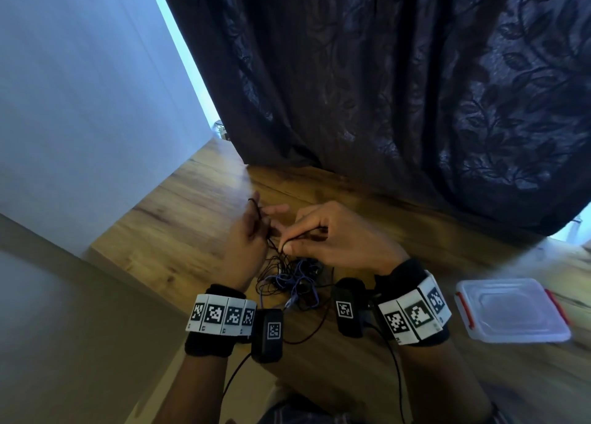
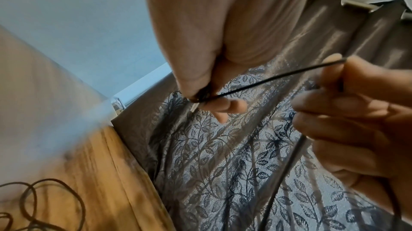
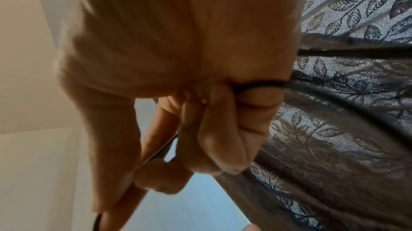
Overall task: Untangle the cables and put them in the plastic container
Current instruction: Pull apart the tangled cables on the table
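Note:
A tangle of black and purple cables lies on the wooden table between my wrists. My left hand holds a thin black cable looped round its fingers, pinched at the fingertips. My right hand pinches the same black cable between thumb and forefinger just above the tangle, with another strand passing under its curled fingers. The clear plastic container with red clips sits closed at the right.
A dark leaf-patterned curtain hangs over the table's far edge. A white wall stands at the left. Black wires run from the wrist cameras toward my body.

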The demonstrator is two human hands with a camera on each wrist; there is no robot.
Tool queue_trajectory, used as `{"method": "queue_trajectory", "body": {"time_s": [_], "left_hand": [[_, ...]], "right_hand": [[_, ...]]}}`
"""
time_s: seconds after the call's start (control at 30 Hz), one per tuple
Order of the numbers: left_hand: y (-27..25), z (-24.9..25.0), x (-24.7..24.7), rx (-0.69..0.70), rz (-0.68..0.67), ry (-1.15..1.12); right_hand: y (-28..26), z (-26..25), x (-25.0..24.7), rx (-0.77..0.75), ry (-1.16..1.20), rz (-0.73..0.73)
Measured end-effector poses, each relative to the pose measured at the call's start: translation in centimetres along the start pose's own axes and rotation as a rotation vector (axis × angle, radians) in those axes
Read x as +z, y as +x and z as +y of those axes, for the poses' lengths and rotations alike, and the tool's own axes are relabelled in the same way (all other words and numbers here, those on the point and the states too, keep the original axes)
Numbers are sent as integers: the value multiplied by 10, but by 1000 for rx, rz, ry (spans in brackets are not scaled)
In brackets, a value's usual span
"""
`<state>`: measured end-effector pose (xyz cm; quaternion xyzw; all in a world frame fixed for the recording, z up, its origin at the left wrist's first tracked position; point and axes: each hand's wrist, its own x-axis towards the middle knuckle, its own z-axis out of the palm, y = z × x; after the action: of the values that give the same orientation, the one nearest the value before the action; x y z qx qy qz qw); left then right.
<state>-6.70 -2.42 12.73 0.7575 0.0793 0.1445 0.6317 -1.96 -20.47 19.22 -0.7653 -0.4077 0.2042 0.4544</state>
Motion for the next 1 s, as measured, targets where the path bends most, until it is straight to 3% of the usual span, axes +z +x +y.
{"method": "queue_trajectory", "body": {"time_s": [0.13, 0.3, 0.5, 0.57, 0.67, 0.77, 0.9, 1.0], "left_hand": [[-3, -3, 2, 21, -77, 70], [-17, 5, 7, -50, -139, -176], [-20, 16, 9, -44, -248, -227], [-19, 15, 10, -65, -268, -280], [-17, 15, 12, -75, -295, -435], [-16, 21, 16, -49, -207, -462], [-10, 9, 16, 91, -101, -74], [-11, 3, 17, 139, -125, 179]], "right_hand": [[3, 5, 3, -6, 23, 49], [17, 13, -4, -73, -10, 484], [40, 31, -8, -29, 34, 660], [43, 42, -1, 48, 57, 601], [36, 57, 17, 176, 48, 382], [12, 54, 37, 256, -20, 131], [-13, 38, 51, 248, -143, -115], [-15, 25, 35, 187, -260, -130]]}}
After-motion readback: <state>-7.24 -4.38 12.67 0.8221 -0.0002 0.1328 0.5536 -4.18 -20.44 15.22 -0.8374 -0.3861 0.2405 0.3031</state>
